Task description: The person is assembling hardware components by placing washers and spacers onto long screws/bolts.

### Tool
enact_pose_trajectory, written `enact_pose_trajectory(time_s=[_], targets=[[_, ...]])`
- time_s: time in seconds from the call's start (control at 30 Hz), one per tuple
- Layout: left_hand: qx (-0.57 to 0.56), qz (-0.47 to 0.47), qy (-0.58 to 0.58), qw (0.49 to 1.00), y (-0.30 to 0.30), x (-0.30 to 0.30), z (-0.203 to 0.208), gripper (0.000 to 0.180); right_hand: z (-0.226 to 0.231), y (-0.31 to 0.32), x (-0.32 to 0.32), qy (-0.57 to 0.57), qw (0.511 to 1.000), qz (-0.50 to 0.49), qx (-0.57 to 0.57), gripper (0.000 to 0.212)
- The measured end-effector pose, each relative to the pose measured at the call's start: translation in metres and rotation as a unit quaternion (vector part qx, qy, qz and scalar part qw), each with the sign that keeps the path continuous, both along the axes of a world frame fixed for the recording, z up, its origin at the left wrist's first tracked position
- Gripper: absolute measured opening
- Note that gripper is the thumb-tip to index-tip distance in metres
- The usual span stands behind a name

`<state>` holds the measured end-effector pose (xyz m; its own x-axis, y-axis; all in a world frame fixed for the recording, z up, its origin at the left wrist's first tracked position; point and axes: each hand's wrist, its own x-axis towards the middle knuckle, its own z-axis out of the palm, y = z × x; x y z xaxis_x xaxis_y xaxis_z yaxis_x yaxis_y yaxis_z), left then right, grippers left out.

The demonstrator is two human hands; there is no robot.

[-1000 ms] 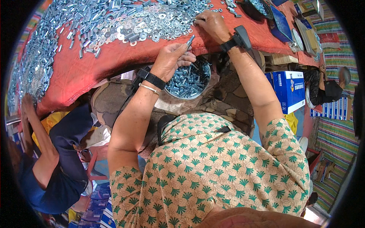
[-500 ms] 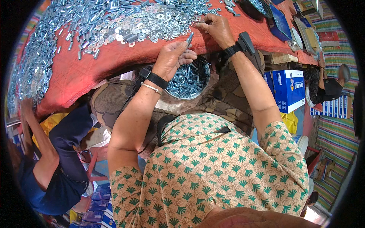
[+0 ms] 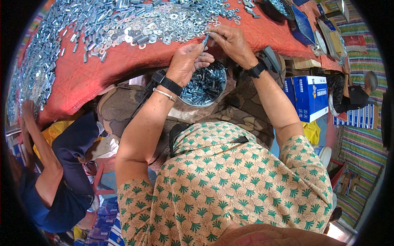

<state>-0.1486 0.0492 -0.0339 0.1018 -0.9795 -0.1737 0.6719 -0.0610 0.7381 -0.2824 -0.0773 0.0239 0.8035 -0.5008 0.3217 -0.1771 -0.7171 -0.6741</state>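
My left hand (image 3: 185, 63) pinches a small metal bolt (image 3: 205, 40) upright between thumb and forefinger, its other fingers loosely spread. At the bolt's upper end, my right hand (image 3: 234, 44) has thumb and forefinger pressed together on a small, pale washer (image 3: 208, 33), mostly covered by the fingertips. Both hands are above the near edge of the red-covered table (image 3: 143, 57). Beyond them lies a heap of flat washers (image 3: 166, 24). Below my left hand, a round tub (image 3: 205, 105) holds many bolts with sleeves.
Loose metal sleeves (image 3: 41, 61) spread over the table's left side. A black bowl (image 3: 283, 12) and a blue tray (image 3: 304, 26) sit at the far right. A blue-and-white box (image 3: 312, 98) stands right of my arm. At the left, another person's arm (image 3: 43, 143) reaches to the table.
My right hand has come from the edge of the washer heap down and left to the bolt's tip. My left hand has stayed nearly in place with the bolt.
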Motion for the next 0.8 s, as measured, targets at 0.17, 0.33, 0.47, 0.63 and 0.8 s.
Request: enact_pose_trajectory(time_s=[0.17, 0.33, 0.47, 0.63, 0.8], targets=[[-0.006, 0.006, 0.043, 0.999, 0.003, -0.007, 0.0, 0.025, -0.011, 0.013, -0.004, -0.046, 0.957, 0.01, -0.285, 0.037], [-0.004, 0.029, 0.061, 0.998, 0.004, -0.008, -0.004, 0.019, -0.012, 0.023, -0.005, -0.068, 0.966, -0.009, -0.248, 0.031], [-0.015, 0.041, 0.057, 0.997, 0.001, -0.008, -0.004, 0.019, -0.011, -0.012, -0.008, -0.078, 0.974, -0.099, -0.189, 0.018], [-0.015, 0.045, 0.04, 0.998, 0.0, -0.01, -0.002, 0.019, -0.025, -0.048, 0.0, -0.021, 0.977, -0.082, -0.196, 0.014], [-0.013, 0.043, 0.036, 0.998, 0.001, -0.009, -0.004, 0.022, -0.034, -0.051, 0.003, -0.036, 0.978, -0.094, -0.183, 0.015]])
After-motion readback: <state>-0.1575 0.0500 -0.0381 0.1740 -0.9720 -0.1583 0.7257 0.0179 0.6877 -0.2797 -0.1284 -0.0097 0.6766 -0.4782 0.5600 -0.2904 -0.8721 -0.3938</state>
